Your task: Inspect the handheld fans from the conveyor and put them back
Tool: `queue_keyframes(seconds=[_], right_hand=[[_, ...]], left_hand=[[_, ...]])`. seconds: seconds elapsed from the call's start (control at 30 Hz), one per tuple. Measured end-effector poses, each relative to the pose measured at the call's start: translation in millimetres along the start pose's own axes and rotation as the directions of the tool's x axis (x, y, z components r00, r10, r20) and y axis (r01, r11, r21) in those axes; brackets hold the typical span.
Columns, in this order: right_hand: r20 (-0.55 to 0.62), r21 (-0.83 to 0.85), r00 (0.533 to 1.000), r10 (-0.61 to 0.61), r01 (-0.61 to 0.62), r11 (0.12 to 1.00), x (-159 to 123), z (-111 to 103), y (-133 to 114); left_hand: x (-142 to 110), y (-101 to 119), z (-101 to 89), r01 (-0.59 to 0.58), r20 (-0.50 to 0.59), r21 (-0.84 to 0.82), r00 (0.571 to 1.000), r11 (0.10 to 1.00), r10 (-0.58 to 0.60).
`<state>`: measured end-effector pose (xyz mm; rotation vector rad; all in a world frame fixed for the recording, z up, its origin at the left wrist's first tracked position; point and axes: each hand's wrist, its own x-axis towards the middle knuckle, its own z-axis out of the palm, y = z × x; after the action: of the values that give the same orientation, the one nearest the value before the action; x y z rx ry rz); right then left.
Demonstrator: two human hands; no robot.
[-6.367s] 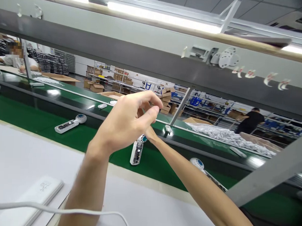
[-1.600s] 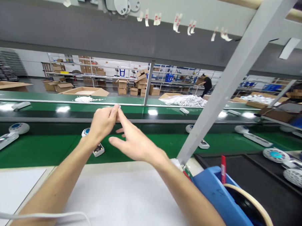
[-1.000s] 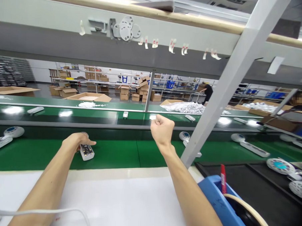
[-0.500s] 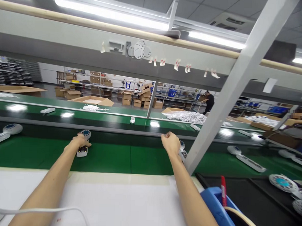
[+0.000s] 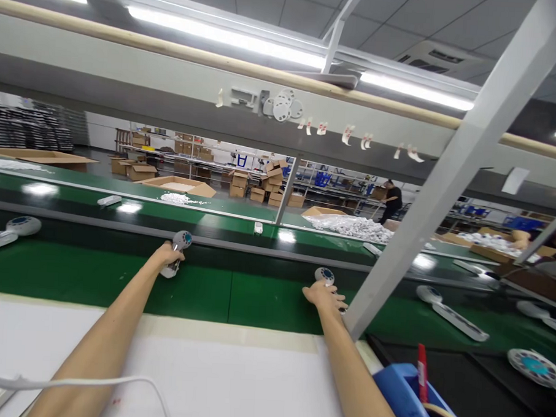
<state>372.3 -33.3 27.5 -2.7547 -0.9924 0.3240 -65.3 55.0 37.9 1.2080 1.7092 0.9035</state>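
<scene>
My left hand [image 5: 168, 255] is closed around the handle of a white hand-held device [image 5: 178, 248] with a round blue-centred head, on the green conveyor belt [image 5: 237, 290]. Its head tilts up past my fingers. My right hand [image 5: 323, 294] lies over the handle of a second white device [image 5: 324, 275], and only its round head shows beyond my fingers. The rest of that handle is mostly hidden by my hand. A white work surface [image 5: 206, 377] lies in front of the belt, under my forearms.
More white devices lie on the belt at left [image 5: 10, 227] and right [image 5: 452, 320]. A diagonal grey post [image 5: 463, 180] stands right of my right hand. A blue tape holder [image 5: 403, 401] sits at lower right. A white cable [image 5: 68, 380] crosses the lower left.
Both hands have come down onto the devices. My left hand now grips its device with the head tilted up, and my right hand has moved from above the second device onto its handle.
</scene>
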Motion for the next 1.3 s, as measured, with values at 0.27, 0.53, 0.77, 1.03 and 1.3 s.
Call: queue_keyframes(seconds=[0.27, 0.53, 0.77, 1.03, 1.3], right_hand=[[-0.016, 0.114, 0.999, -0.047, 0.049, 0.992, 3.2, 2.8, 5.3], [0.022, 0.185, 0.997, -0.079, 0.073, 0.980, -3.7, 10.1, -1.7], [0.092, 0.219, 0.980, -0.176, 0.153, 0.964, -29.2, 13.6, -16.7], [0.005, 0.714, 0.884, -0.468, 0.324, 0.620, -94.0, -49.6, -51.7], [-0.030, 0.998, 0.673, -0.739, 0.060, 0.014, -185.8, -127.6, -36.0]], left_hand=[[-56.3, 72.4, 7.0, 0.006, 0.128, -0.584, 0.988, 0.812, 0.085], [-135.1, 120.1, 9.2, -0.036, 0.198, -0.814, 0.921, 0.580, 0.336], [-182.0, 128.6, 11.3, -0.114, 0.264, -0.802, 0.814, 0.586, 0.518], [-206.5, 127.2, 14.9, -0.277, 0.276, -0.785, 0.644, 0.554, 0.714], [-224.3, 128.5, 11.2, -0.339, 0.298, -0.786, 0.527, 0.518, 0.796]])
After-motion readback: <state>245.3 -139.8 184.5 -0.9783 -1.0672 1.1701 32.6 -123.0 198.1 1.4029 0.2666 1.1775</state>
